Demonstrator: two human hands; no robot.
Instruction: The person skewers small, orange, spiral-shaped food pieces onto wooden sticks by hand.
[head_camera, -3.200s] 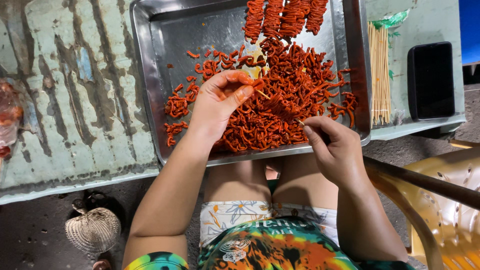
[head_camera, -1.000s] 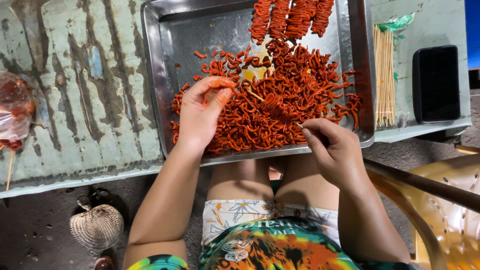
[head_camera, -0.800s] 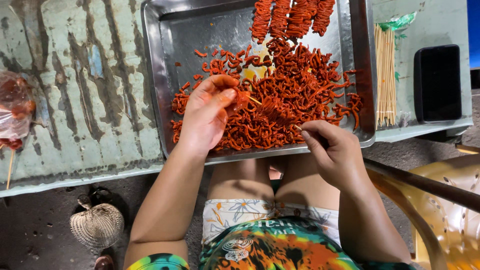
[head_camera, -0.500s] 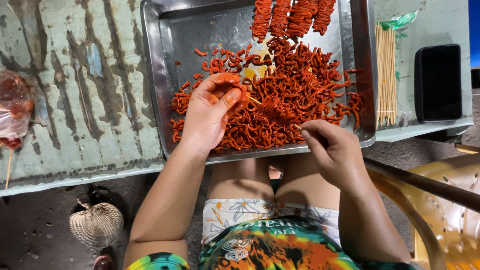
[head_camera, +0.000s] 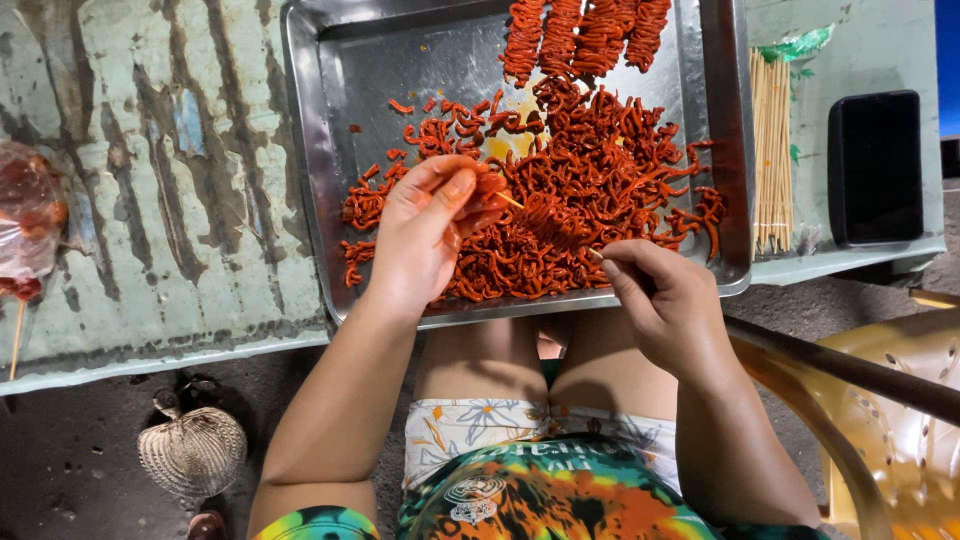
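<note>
A steel tray on a worn pale-green table holds a heap of orange-red marinated strips, with several filled skewers at its far edge. My left hand pinches a strip at the tip of a thin wooden skewer. Some strips are threaded on the skewer's middle. My right hand grips the skewer's near end, just over the tray's front rim.
A bundle of bare wooden skewers lies right of the tray, next to a black phone. A plastic bag with red contents sits at the left edge. A woven fan lies on the ground; a yellow plastic chair is at right.
My left hand lifted from the heap with a strip and brought it to the skewer tip. The right hand has stayed on the skewer's end.
</note>
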